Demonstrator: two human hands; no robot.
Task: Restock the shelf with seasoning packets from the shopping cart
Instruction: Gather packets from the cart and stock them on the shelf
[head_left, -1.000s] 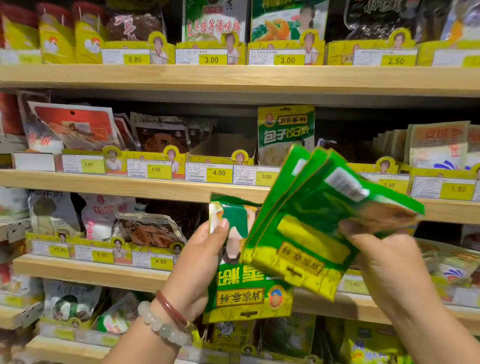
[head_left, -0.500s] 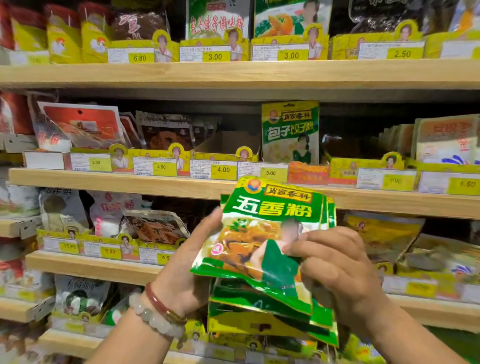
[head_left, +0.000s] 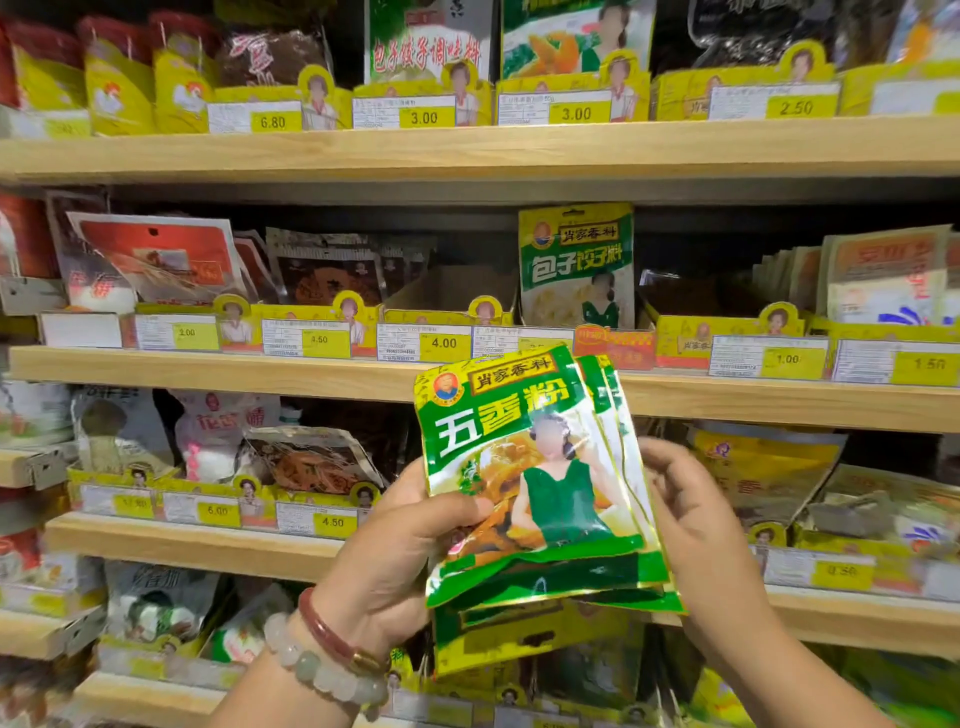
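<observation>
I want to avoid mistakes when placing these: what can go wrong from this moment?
1. The green packets are a loose, fanned stack; the left hand grips only one edge, so back ones may slip out.
2. The empty yellow tray sits beside a similar green packet; they may go into the wrong slot.

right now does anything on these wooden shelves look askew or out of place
Yes. The cardboard display box above the 4.00 price tag looks empty. Left of it, the red and white flat packet leans tilted, and the crumpled clear packet one shelf down lies slumped.
</observation>
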